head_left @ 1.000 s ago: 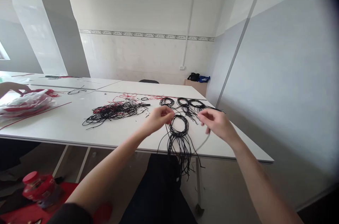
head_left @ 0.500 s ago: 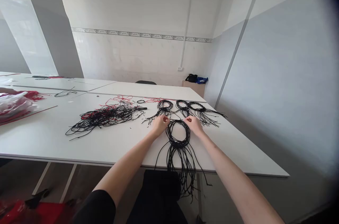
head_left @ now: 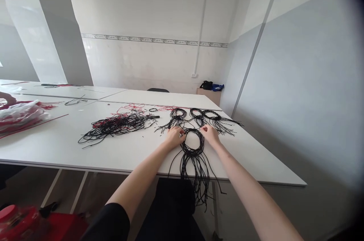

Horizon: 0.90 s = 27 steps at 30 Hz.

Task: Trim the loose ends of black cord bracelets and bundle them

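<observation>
A round bundle of black cords (head_left: 192,153) lies at the table's front edge, its loose ends hanging over the side. My left hand (head_left: 174,137) is at the upper left of the loop, thumb and forefinger pinched on a black cord there. At the loop's upper right, my right hand (head_left: 210,135) also pinches a cord, of which little shows between the fingers. Just beyond my hands lie more looped black cord bundles: one at the left (head_left: 178,113), one in the middle (head_left: 196,112) and one at the right (head_left: 211,115).
A tangled pile of black and red cords (head_left: 119,125) spreads over the white table (head_left: 136,157) to the left. Further left, a person's hand (head_left: 8,98) is by a clear plastic bag with red cords (head_left: 22,115). A wall (head_left: 298,93) stands close on the right.
My left hand has come down and slightly right onto the loop's upper left edge. My right hand has shifted slightly right. The view has turned a little left.
</observation>
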Tool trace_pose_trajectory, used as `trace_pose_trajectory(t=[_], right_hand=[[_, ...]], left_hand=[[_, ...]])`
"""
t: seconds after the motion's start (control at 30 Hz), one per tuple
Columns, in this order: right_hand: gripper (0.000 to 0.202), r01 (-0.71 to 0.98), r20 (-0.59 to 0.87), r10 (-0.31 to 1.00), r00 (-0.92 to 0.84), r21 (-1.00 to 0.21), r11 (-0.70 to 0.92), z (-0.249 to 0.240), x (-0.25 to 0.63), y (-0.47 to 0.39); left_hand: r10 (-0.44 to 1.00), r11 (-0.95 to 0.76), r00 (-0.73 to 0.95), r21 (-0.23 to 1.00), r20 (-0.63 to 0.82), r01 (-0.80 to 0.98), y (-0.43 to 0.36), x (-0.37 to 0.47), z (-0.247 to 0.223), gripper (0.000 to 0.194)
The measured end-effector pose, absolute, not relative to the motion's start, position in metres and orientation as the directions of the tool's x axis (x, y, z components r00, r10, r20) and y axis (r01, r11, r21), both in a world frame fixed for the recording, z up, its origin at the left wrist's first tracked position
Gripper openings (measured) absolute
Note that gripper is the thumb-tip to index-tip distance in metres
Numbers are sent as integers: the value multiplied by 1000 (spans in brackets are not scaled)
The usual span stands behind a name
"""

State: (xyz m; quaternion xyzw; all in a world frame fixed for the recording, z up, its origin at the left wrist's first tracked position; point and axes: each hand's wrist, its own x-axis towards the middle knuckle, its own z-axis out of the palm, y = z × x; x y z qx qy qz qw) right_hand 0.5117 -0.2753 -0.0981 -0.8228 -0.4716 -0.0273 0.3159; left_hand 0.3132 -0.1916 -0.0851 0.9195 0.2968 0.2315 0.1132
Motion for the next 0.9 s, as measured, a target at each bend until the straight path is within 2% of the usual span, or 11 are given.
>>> trace_pose_trajectory(t=[0.27,0.63,0.9], right_hand=[[31,822,270,800,536,-382,-422,-102,510,-270],[26,808,139,808,573,-256,-530,-91,490,-282],[27,823,135,820,556,-226,-521,-85,483,-291]], left_hand=[[553,-827,774,312,307,467,-192,314,-87,27],[567,-818,775,299,280,491,-190,317,-89,29],[608,-791,743,299,279,535,-190,317,-89,32]])
